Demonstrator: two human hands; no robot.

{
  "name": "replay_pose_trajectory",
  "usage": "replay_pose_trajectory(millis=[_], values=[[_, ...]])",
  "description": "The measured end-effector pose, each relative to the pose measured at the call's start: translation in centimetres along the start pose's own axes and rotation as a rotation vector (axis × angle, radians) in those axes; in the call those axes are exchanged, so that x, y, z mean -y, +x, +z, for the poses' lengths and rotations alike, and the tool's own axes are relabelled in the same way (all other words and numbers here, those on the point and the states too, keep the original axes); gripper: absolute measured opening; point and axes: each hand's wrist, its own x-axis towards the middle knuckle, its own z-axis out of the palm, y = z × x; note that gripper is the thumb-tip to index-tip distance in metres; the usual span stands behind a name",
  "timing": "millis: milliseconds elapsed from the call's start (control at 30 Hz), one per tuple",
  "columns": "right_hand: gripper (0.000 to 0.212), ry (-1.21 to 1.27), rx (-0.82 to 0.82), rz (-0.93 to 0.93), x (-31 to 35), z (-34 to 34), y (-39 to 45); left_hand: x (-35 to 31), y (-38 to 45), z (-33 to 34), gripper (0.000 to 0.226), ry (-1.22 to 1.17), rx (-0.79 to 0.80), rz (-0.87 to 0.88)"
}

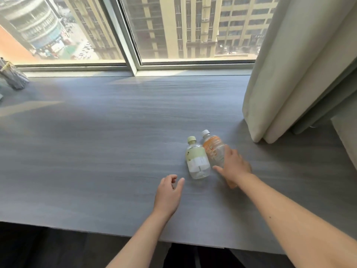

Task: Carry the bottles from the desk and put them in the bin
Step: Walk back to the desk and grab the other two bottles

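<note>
Two clear plastic bottles stand side by side on the grey desk (96,151), right of centre. The green-labelled bottle (197,159) has a pale green cap. Touching it on the right is the orange-labelled bottle (213,149) with a white cap. My right hand (233,165) rests against the orange bottle's right side, with the thumb at its base and the fingers not closed around it. My left hand (170,192) hovers over the desk just left of and nearer than the green bottle, fingers loosely curled and apart, holding nothing. No bin is in view.
A cream curtain (289,74) hangs down onto the desk at the right, close behind the bottles. A large window (135,35) runs along the desk's far edge. A bundle of wrapped items (11,76) sits at the far left. The desk's front edge (116,235) is near me.
</note>
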Motion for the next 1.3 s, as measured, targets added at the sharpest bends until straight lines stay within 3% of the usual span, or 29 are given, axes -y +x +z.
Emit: replay_pose_trajectory(millis=[300, 500, 767, 1067, 1200, 1300], values=[[0.078, 0.148, 0.054, 0.070, -1.6, 0.2, 1.6, -5.3, 4.5, 3.7, 0.079, 0.050, 0.008, -0.110], [0.073, 0.335, 0.066, 0.094, -2.4, -0.6, 2.0, -7.4, 6.0, 5.5, 0.075, 0.130, -0.026, -0.162], [0.069, 0.761, 0.092, 0.171, -4.6, -0.7, 1.4, -7.3, 6.3, 5.4, 0.065, 0.035, 0.032, -0.217], [0.025, 1.068, 0.108, 0.144, -5.5, -1.2, -1.9, -5.4, 4.1, 2.4, 0.052, -0.225, 0.211, -0.230], [0.012, 1.136, 0.105, 0.099, -5.6, -1.3, -4.5, -3.9, 2.7, 1.2, 0.059, -0.214, 0.307, -0.189], [0.007, 1.148, 0.060, 0.115, -5.9, -1.0, -7.0, -2.6, 1.7, 0.2, 0.050, -0.194, 0.367, -0.155]])
